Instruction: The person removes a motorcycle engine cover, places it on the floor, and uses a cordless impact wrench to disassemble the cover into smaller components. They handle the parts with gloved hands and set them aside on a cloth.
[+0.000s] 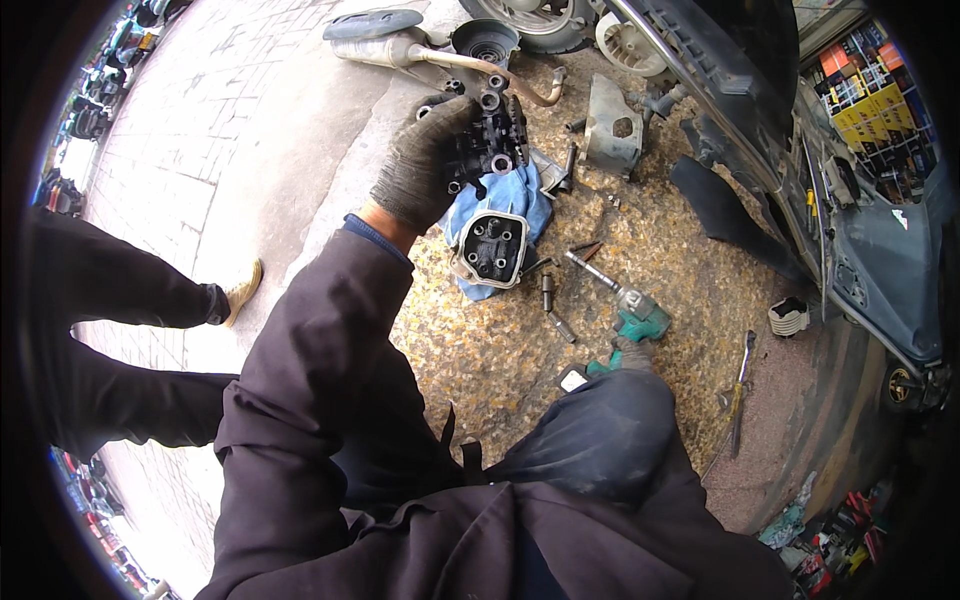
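Note:
My left hand point(425, 165), in a dirty grey work glove, is closed around a black, oily engine cylinder head point(492, 140) with round bolt bosses and a toothed sprocket on its right side. It is held up above a blue cloth point(525, 195). On that cloth lies a metal engine cover point(493, 250) with a pale rim and a dark, oily inside. Beside my right knee, my gloved right hand point(633, 353) grips a green cordless impact wrench point(643, 318). The wrench's long socket extension points up and left. My knee hides part of that hand.
Loose sockets point(556, 315) and a screwdriver point(740, 390) lie on the ground. Farther off are an exhaust muffler point(375, 48), a grey metal casing point(612, 130) and a wheel point(535, 20). Motorcycle bodywork point(870, 265) stands at right. Another person's legs point(140, 290) are at left.

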`<action>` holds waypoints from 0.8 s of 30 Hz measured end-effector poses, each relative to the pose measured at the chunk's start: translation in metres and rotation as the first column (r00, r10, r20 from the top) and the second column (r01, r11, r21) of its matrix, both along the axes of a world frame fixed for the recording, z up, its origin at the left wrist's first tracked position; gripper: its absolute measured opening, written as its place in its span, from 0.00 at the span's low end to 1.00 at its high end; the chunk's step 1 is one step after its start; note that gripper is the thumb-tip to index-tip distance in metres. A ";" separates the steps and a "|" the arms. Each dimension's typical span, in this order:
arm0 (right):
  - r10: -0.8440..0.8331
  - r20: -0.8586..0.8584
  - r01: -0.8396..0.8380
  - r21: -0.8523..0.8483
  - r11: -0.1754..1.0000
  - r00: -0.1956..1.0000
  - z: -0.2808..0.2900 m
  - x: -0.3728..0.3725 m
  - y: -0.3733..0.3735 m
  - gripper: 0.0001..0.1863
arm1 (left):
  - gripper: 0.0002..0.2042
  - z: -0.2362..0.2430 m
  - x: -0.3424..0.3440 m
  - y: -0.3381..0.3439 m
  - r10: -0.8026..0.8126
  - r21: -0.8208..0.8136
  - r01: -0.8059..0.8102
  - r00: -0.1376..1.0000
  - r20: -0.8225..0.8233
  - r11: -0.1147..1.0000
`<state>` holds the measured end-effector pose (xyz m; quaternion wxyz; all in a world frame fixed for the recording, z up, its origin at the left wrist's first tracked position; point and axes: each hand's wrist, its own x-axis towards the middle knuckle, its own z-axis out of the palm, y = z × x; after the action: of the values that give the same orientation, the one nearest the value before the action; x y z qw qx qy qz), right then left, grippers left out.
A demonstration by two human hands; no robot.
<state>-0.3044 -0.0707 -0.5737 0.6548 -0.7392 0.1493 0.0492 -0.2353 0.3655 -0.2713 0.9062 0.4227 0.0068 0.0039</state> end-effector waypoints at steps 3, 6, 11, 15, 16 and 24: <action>0.012 0.072 -0.029 0.252 0.967 0.997 0.061 0.019 0.011 0.18 | 0.19 0.003 0.002 0.008 0.035 0.044 -0.033 0.999 -0.040 0.999; 0.147 0.018 -0.148 0.134 0.980 0.989 0.145 0.054 0.014 0.20 | 0.16 0.007 0.003 0.015 0.108 0.122 -0.108 0.994 0.010 0.987; 0.376 0.163 -0.408 0.300 0.862 0.912 0.272 0.090 0.045 0.24 | 0.15 0.016 -0.003 0.023 0.150 0.012 -0.152 0.985 0.085 0.988; 0.430 0.277 -0.488 0.194 0.851 0.859 0.325 0.092 0.081 0.26 | 0.17 0.019 -0.004 0.031 0.172 0.024 -0.175 0.981 0.090 0.984; 0.436 0.291 -0.498 0.189 0.846 0.852 0.332 0.091 0.090 0.26 | 0.16 0.020 -0.004 0.033 0.161 0.012 -0.162 0.982 0.096 0.987; 0.489 0.379 -0.530 0.005 0.848 0.786 0.343 0.086 0.122 0.31 | 0.11 0.030 -0.015 0.044 0.070 0.003 -0.073 0.968 0.242 0.997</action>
<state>-0.2189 0.0514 -0.2304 0.6731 -0.7104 -0.1825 0.0946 -0.2502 0.4096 -0.2408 0.8970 0.4239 -0.0885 0.0881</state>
